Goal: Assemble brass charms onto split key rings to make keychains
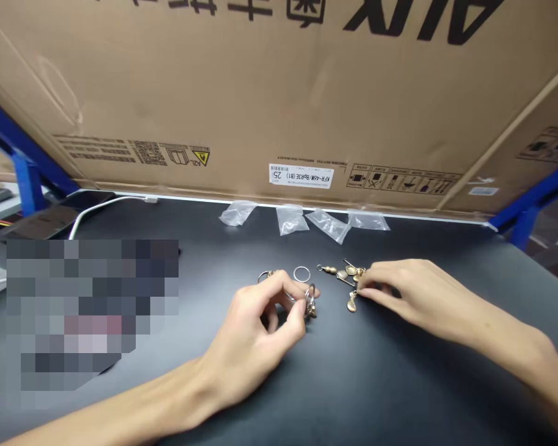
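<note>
My left hand (260,334) is pinched on a metal key ring (310,294), and small bronze pieces show at its lower edge. Just beyond those fingers a plain silver ring (302,274) lies flat on the table. Another ring (263,276) with a bronze bit is partly hidden behind the knuckles. To the right, my right hand (400,291) has thumb and finger closed at a small heap of bronze charms (351,271). One leaf-shaped charm (351,305) hangs or lies below the fingertips. Exactly which piece they grip is hidden.
Several clear plastic bags (292,220) lie along the back of the black table (335,384). Behind them stands a large cardboard box (242,105) with upside-down print, between blue posts (28,179). A white cable (102,204) runs at back left, beside a blurred-out area.
</note>
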Action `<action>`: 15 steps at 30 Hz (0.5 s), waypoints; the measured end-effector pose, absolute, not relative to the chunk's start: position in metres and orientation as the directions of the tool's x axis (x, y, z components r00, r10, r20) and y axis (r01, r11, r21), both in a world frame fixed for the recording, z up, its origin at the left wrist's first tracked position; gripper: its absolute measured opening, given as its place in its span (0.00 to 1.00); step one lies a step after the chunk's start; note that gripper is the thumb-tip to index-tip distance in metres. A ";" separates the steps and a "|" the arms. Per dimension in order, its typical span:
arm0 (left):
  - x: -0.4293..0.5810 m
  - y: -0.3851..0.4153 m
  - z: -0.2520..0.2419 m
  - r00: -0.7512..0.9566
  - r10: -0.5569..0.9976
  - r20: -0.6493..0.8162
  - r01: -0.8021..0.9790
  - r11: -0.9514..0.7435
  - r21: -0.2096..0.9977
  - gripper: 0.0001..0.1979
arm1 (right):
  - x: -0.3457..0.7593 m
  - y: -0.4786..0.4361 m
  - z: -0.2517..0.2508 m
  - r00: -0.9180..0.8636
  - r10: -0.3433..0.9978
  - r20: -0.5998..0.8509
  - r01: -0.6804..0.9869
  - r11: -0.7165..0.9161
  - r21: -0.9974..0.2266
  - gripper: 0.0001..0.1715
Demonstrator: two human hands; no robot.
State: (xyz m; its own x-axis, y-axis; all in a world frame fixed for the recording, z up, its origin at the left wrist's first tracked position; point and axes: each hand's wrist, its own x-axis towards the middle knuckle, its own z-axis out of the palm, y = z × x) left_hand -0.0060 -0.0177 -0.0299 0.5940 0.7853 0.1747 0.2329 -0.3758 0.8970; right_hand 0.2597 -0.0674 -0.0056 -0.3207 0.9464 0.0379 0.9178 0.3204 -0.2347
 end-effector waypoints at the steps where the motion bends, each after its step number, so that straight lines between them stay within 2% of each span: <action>1: -0.006 -0.018 -0.030 0.597 0.784 0.170 0.230 -0.371 0.900 0.05 | 0.259 -0.068 -0.004 -0.318 0.948 0.035 0.913 0.315 -0.259 0.12; 7: -0.008 -0.020 -0.030 0.601 0.783 0.162 0.233 -0.366 0.901 0.05 | 0.251 -0.072 0.004 -0.301 0.951 0.072 0.860 0.303 -0.411 0.12; 15: -0.006 -0.019 -0.029 0.562 0.803 0.196 0.258 -0.396 0.881 0.06 | 0.239 -0.078 0.013 -0.264 0.959 0.099 0.792 0.275 -0.545 0.13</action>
